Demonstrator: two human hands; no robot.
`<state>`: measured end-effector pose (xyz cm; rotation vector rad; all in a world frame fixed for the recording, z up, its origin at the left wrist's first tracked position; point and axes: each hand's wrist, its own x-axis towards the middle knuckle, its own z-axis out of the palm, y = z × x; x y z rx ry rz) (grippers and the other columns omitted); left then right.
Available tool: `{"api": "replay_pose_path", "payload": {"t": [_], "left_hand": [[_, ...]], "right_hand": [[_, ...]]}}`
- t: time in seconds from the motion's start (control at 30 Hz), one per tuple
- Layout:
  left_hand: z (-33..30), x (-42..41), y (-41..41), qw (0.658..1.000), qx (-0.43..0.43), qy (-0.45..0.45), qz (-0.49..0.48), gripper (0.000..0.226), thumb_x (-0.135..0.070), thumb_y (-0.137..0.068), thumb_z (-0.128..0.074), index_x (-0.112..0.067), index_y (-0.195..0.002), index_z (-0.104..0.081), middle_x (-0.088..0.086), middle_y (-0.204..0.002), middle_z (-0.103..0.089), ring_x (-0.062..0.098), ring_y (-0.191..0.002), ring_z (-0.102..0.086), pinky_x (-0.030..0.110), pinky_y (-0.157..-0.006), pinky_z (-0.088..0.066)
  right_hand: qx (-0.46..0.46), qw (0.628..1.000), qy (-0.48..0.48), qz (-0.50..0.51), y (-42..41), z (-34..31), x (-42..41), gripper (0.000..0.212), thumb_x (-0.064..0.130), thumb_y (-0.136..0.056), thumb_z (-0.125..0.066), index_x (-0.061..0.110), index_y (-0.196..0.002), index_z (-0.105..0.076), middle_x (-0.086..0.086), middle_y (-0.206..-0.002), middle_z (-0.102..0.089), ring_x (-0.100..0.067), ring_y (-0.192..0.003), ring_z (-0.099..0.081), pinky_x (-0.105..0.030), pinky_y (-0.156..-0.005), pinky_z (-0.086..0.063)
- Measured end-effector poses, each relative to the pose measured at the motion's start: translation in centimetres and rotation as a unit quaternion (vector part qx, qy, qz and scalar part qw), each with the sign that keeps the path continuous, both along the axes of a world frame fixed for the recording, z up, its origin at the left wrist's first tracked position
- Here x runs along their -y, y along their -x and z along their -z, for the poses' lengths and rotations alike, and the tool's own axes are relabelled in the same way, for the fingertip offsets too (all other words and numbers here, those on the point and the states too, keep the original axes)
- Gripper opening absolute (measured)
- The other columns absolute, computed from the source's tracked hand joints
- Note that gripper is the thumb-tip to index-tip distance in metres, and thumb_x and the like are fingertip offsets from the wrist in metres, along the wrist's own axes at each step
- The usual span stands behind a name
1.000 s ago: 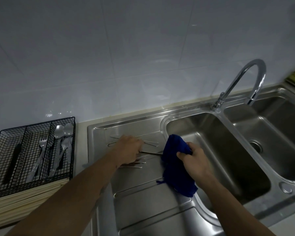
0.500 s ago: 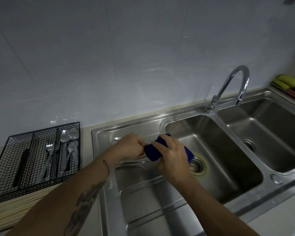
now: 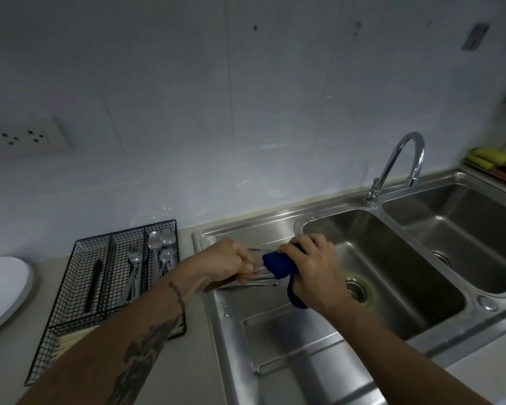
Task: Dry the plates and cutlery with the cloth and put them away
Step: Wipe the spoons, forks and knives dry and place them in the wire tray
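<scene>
Fingers of the left hand (image 3: 228, 260) curl round the handle end of a piece of cutlery (image 3: 256, 271), a thin metal shaft whose type cannot be told because its far end is wrapped. The right hand (image 3: 313, 268) clenches a dark blue cloth (image 3: 278, 266) bunched round that far end, a tail of cloth hanging below the palm. Both hands sit above the steel draining board (image 3: 275, 331), where more cutlery (image 3: 260, 283) lies just under them. To the left on the counter stands a black wire cutlery tray (image 3: 79, 302) holding forks, spoons and a dark-handled item in separate compartments. A white plate (image 3: 3, 290) lies at the far left edge. No brand, label or writing can be read anywhere.
</scene>
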<state>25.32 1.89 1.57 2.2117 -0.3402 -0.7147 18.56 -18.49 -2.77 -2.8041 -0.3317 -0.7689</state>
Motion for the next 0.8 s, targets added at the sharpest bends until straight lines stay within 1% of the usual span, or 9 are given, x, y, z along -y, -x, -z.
{"api": "replay_pose_path", "payload": {"t": [0.1, 0.2, 0.33, 0.43, 0.5, 0.57, 0.67, 0.73, 0.8], "left_hand": [[-0.5, -0.8, 0.9, 0.999, 0.015, -0.03, 0.031, 0.016, -0.014, -0.093, -0.061, -0.015, -0.087, -0.076, -0.003, -0.081, -0.075, 0.01, -0.08, -0.069, 0.026, -0.08, -0.055], [-0.9, -1.5, 1.2, 0.998, 0.033, -0.032, 0.039, 0.015, -0.017, -0.094, -0.061, -0.018, -0.093, -0.077, -0.003, -0.088, -0.076, 0.015, -0.094, -0.069, 0.035, -0.095, -0.052], [-1.8, -2.1, 1.6, 0.996, 0.054, -0.034, 0.06, 0.018, -0.019, -0.097, -0.057, -0.019, -0.1, -0.075, -0.003, -0.098, -0.075, 0.016, -0.1, -0.068, 0.036, -0.099, -0.051], [-2.7, -1.5, 2.3, 0.977, 0.16, -0.1, 0.098, 0.023, -0.029, -0.096, -0.056, -0.026, -0.109, -0.074, -0.008, -0.102, -0.068, 0.016, -0.101, -0.06, 0.034, -0.096, -0.042], [-3.0, -1.1, 2.9, 0.944, 0.271, -0.157, 0.099, 0.025, -0.023, -0.094, -0.054, -0.028, -0.105, -0.076, -0.011, -0.098, -0.067, 0.013, -0.098, -0.055, 0.031, -0.093, -0.032], [-2.7, -0.8, 3.2, 0.926, 0.326, -0.175, 0.07, 0.028, -0.015, -0.091, -0.053, -0.026, -0.097, -0.078, -0.008, -0.092, -0.069, 0.015, -0.091, -0.058, 0.031, -0.092, -0.04], [-2.4, -1.4, 2.6, 0.968, 0.224, -0.113, 0.02, 0.024, -0.011, -0.092, -0.056, -0.02, -0.091, -0.079, -0.008, -0.079, -0.066, 0.014, -0.084, -0.062, 0.029, -0.087, -0.051], [-2.3, -2.0, 2.0, 0.984, 0.156, -0.081, 0.006, 0.02, -0.013, -0.093, -0.06, -0.019, -0.093, -0.079, -0.009, -0.088, -0.069, 0.009, -0.087, -0.06, 0.026, -0.084, -0.049], [-2.0, -2.3, 1.7, 0.989, 0.131, -0.075, 0.001, 0.017, -0.013, -0.092, -0.062, -0.02, -0.092, -0.078, -0.011, -0.091, -0.067, 0.006, -0.089, -0.06, 0.021, -0.077, -0.047]], "right_hand": [[-0.014, 1.0, 0.013, 0.012, 0.4, -0.3, -0.6, 0.055, 0.011, -0.053, -0.08, 0.025, -0.104, -0.066, 0.003, -0.1, -0.062, -0.023, -0.092, -0.052, -0.032, -0.073, -0.036], [-0.033, 0.999, 0.014, -0.006, 0.6, -0.6, -1.2, 0.059, 0.011, -0.053, -0.083, 0.026, -0.106, -0.06, 0.002, -0.1, -0.059, -0.023, -0.09, -0.056, -0.036, -0.077, -0.042], [-0.056, 0.997, 0.021, -0.037, 0.4, -1.2, -1.1, 0.057, 0.01, -0.061, -0.081, 0.026, -0.11, -0.056, 0.002, -0.1, -0.057, -0.02, -0.082, -0.057, -0.033, -0.072, -0.048], [-0.051, 0.998, 0.026, -0.03, 0.3, -1.7, -1.0, 0.054, 0.009, -0.062, -0.081, 0.024, -0.109, -0.059, 0.001, -0.098, -0.058, -0.019, -0.08, -0.057, -0.031, -0.07, -0.045], [-0.046, 0.998, 0.028, -0.03, 0.3, -2.1, -1.2, 0.056, 0.007, -0.059, -0.082, 0.023, -0.108, -0.062, 0.0, -0.096, -0.06, -0.02, -0.078, -0.058, -0.03, -0.068, -0.044], [-0.027, 0.999, 0.017, -0.028, 0.3, -2.6, -1.9, 0.054, 0.005, -0.058, -0.081, 0.022, -0.107, -0.066, 0.0, -0.096, -0.062, -0.021, -0.079, -0.06, -0.03, -0.069, -0.044], [0.021, 0.998, 0.017, -0.053, 1.1, -2.6, -2.8, 0.052, 0.008, -0.061, -0.078, 0.018, -0.111, -0.068, -0.003, -0.107, -0.065, -0.024, -0.094, -0.061, -0.036, -0.082, -0.048], [0.034, 0.995, 0.058, -0.076, 1.9, -1.3, -2.3, 0.056, 0.012, -0.064, -0.079, 0.015, -0.119, -0.067, -0.008, -0.12, -0.064, -0.026, -0.109, -0.059, -0.042, -0.096, -0.047], [0.036, 0.997, 0.045, -0.052, 2.0, 0.1, -0.7, 0.063, 0.011, -0.061, -0.085, 0.014, -0.121, -0.067, -0.012, -0.125, -0.063, -0.031, -0.114, -0.059, -0.047, -0.099, -0.048]]}}
